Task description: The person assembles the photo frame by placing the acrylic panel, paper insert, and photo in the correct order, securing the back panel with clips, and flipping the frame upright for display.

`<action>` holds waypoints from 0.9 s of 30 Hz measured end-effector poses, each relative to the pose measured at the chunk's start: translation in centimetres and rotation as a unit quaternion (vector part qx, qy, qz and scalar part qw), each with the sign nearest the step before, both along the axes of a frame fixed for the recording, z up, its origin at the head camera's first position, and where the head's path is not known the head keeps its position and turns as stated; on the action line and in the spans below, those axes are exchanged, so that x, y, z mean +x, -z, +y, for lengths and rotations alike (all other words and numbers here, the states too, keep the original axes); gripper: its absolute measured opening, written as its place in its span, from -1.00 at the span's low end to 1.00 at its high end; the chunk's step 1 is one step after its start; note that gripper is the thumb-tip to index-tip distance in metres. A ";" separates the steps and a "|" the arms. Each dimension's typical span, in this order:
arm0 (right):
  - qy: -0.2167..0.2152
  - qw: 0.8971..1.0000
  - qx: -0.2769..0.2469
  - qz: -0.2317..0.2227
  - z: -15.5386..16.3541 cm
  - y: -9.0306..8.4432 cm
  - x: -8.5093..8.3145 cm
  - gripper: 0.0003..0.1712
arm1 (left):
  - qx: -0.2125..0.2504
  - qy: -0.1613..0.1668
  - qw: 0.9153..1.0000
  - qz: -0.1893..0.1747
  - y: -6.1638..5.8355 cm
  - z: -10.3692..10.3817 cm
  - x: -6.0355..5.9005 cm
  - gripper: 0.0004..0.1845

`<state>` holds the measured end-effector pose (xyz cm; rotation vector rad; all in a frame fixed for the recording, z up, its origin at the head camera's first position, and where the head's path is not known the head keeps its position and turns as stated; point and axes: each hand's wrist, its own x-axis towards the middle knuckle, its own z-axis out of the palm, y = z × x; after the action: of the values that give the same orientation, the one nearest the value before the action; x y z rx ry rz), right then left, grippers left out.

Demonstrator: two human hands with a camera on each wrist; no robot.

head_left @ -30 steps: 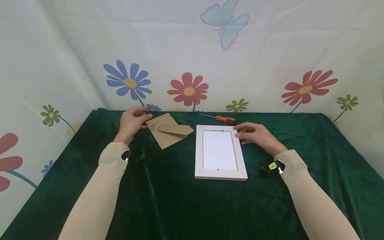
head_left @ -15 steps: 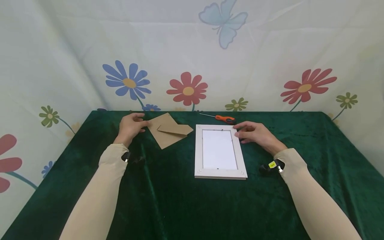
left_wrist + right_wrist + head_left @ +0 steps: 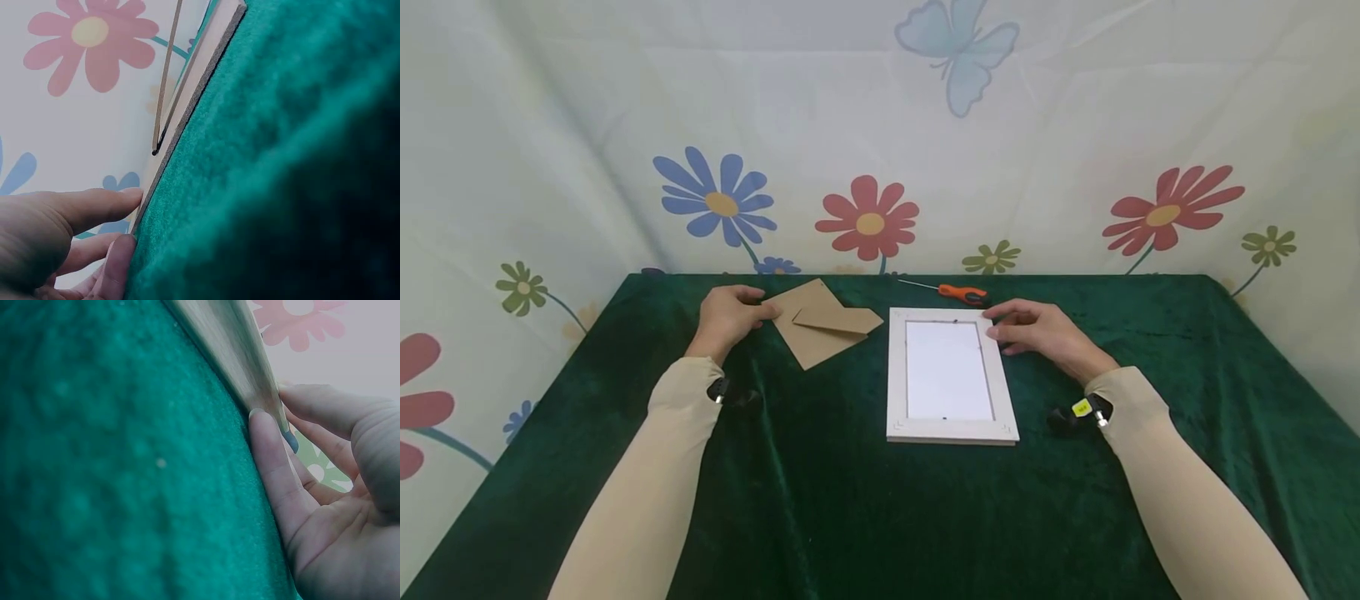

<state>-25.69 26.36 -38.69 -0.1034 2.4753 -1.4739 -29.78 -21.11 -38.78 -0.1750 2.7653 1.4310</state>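
On the left, a brown picture-frame backing board (image 3: 807,346) with a fold-out stand leg (image 3: 838,323) lies turned at an angle. My left hand (image 3: 724,321) pinches its left corner; the left wrist view has the thumb (image 3: 119,201) over the face and a finger (image 3: 119,257) at the edge. To the right lies a white picture frame (image 3: 898,375) holding a white sheet (image 3: 950,371), with small dark marks along its inner edge. My right hand (image 3: 1043,335) rests loosely at the frame's upper right corner, thumb (image 3: 315,403) at the top edge and a finger (image 3: 269,447) against the side.
Behind the frame, near the back edge of the green velvet cloth (image 3: 850,517), lies a screwdriver with an orange and black handle (image 3: 962,293). A white curtain (image 3: 1060,117) printed with flowers hangs right behind the table.
My left hand has lowered onto the backing board's corner and taken hold of it, and the board has shifted slightly. The right hand and the frame have stayed put.
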 end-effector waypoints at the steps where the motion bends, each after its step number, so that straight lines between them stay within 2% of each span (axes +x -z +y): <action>1: 0.000 1.000 0.000 -0.001 0.0 0.0 0.0 -0.38 | -0.004 0.001 1.000 -0.001 0.0 0.0 0.0 -0.38; 7: 0.004 1.000 -0.002 -0.001 0.1 0.1 0.1 -0.34 | -0.006 0.002 1.000 -0.012 -0.2 0.1 0.0 -0.34; 14: 0.003 1.000 -0.003 0.001 0.0 0.2 0.0 -0.34 | -0.007 -0.010 1.000 -0.017 -0.2 0.1 -0.1 -0.43; 18: 0.002 1.000 -0.002 0.001 0.0 0.2 -0.1 -0.35 | -0.006 -0.012 1.000 -0.025 -0.2 0.0 -0.1 -0.42; 23: -0.002 1.000 -0.005 0.002 0.0 0.1 -0.2 -0.40 | 0.003 0.000 0.999 -0.035 -0.3 -0.2 -0.2 -0.35; 27: -0.001 1.000 -0.004 0.001 0.0 0.1 -0.2 -0.41 | 0.030 0.005 0.999 -0.035 -0.4 -0.4 -0.3 -0.32</action>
<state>-25.91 26.31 -38.81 -0.1094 2.4707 -1.4849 -30.08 -21.51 -38.39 -0.2063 2.6616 1.4729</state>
